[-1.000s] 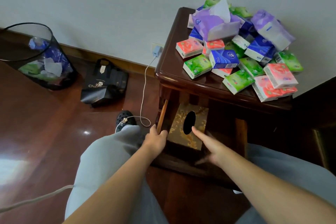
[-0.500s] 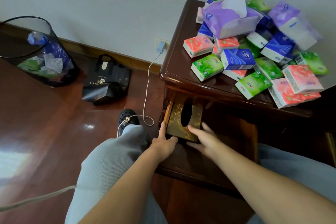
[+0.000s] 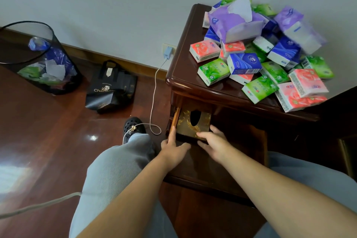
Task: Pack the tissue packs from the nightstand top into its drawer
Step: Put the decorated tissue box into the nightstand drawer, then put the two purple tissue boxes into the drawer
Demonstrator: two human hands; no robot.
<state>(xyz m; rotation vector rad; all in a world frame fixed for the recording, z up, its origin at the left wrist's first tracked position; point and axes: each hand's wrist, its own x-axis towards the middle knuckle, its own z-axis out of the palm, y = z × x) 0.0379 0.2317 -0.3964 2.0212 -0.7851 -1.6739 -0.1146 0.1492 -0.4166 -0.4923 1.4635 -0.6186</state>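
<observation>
Dark polished wood makes up both the floor (image 3: 38, 131) and the nightstand (image 3: 185, 75), which stands at the right against a pale wall (image 3: 116, 6). Tissue packs (image 3: 213, 71) in green, pink, blue and purple lie heaped on its top, spreading from the middle to the far and right edges and leaving a bare strip along the left and near-left rim. Below the top the drawer (image 3: 222, 160) stands pulled out toward the person, and a brown, gold-patterned tissue box (image 3: 185, 127) with an oval slot sits in its far left corner. The left hand (image 3: 173, 150) grips the box's near left corner, index finger up along its side; the right hand (image 3: 214, 141) rests on its near edge, fingers spread and bent over the top. To the box's right the drawer is in shadow. On the floor at left stand a black mesh bin (image 3: 38, 60), a black bag (image 3: 112, 87), and a white cable (image 3: 154, 91) running from a wall charger (image 3: 167, 52). Compared with a second ago, both hands have closed in on the box, which now sits deeper under the top.
</observation>
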